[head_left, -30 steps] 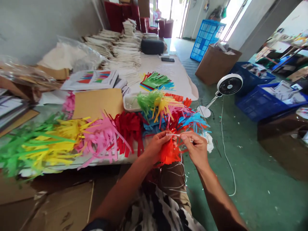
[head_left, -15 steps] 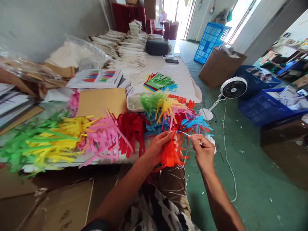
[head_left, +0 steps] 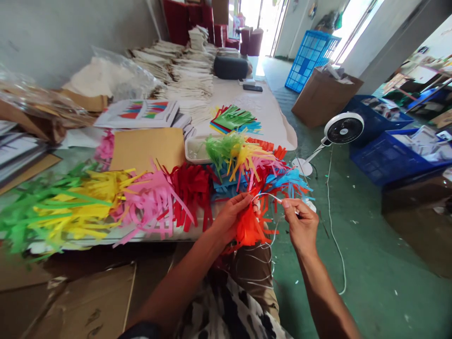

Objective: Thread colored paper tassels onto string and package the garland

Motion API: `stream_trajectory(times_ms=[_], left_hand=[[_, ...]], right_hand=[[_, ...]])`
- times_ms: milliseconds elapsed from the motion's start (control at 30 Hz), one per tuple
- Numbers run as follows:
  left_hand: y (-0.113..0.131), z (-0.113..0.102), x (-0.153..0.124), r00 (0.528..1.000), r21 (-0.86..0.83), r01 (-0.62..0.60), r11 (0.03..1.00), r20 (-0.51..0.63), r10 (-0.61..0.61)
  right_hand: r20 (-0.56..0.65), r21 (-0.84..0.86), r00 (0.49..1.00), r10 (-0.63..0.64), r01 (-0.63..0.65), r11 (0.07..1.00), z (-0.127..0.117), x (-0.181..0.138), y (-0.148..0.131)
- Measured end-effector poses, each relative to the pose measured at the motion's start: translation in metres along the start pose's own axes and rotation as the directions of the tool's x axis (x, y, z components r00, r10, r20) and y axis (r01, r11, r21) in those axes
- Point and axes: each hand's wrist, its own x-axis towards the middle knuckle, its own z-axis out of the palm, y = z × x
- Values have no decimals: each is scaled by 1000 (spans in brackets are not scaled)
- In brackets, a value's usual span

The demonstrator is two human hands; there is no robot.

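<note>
My left hand is closed around the top of an orange fringed paper tassel held over my lap. My right hand pinches a thin white string that runs from the tassel's top across to its fingertips. More loops of the string hang down over my knee. Just beyond my hands, at the table's near corner, lies a heap of mixed tassels in green, yellow, pink, blue and orange.
Rows of green, yellow, pink and red fringed paper lie along the table's front. A brown envelope, a white tray, printed sheets and paper stacks sit behind. A white fan, its cable, blue crates and a cardboard box stand on the green floor.
My right hand has drawn away from the left, down and to the right, pulling the string out longer. The left hand kept its hold on the orange tassel.
</note>
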Motion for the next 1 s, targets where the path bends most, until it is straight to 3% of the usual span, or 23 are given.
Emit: stream_trajectory(times_ms=[133, 200, 367, 467, 567, 633, 733, 900, 1000], left_hand=[[-2, 1, 0, 1000, -6, 11, 1000, 7, -11], [-1, 2, 0, 1000, 1, -20, 1000, -19, 20], [0, 7, -5, 993, 131, -97, 987, -56, 105], [1, 10, -10, 991, 216, -113, 970, -44, 126], [2, 11, -13, 992, 284, -113, 952, -21, 124], [2, 10, -14, 992, 324, -114, 939, -9, 124], [0, 6, -14, 992, 347, -122, 930, 14, 125], [-1, 4, -14, 996, 258, -83, 963, 51, 72], [0, 7, -16, 997, 237, -65, 969, 53, 53]], right_hand=[[140, -20, 989, -41, 44, 999, -2, 0, -4], [253, -10, 967, -3, 6, 1000, -4, 1, -4], [537, 90, 823, 185, -274, 958, -9, 7, -3], [594, 196, 784, 183, -361, 912, -7, 12, -7], [601, 164, 767, 222, -391, 906, -2, 15, -15], [596, 85, 774, 213, -324, 942, 2, 16, -20], [554, 24, 823, 125, -166, 986, 4, 13, -29], [271, -38, 963, -4, 15, 999, 2, -3, -38], [177, -102, 977, -119, 138, 985, 4, -13, -39]])
